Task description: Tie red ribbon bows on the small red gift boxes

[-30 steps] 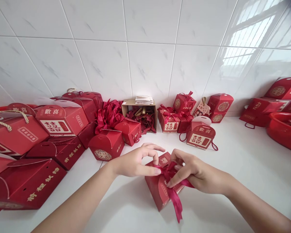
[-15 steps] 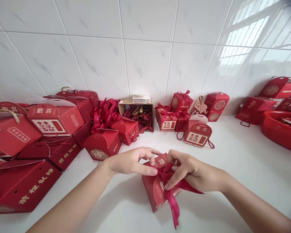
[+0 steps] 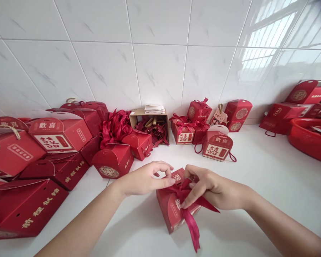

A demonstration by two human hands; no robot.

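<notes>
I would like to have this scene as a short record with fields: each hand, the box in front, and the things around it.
Left hand: at the left side of the red ribbon; grip unclear
Right hand: holds the ribbon near its middle
Front box: red, under the ribbon, on the white table
Left side: stacked red boxes
Back: ribbon bundle left of an open carton; white papers on the carton
Right side: red basin
Wall: pale tiles

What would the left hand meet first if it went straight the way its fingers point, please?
The left hand would probably meet the red box under the ribbon, then the right hand; depth is unclear.
</notes>
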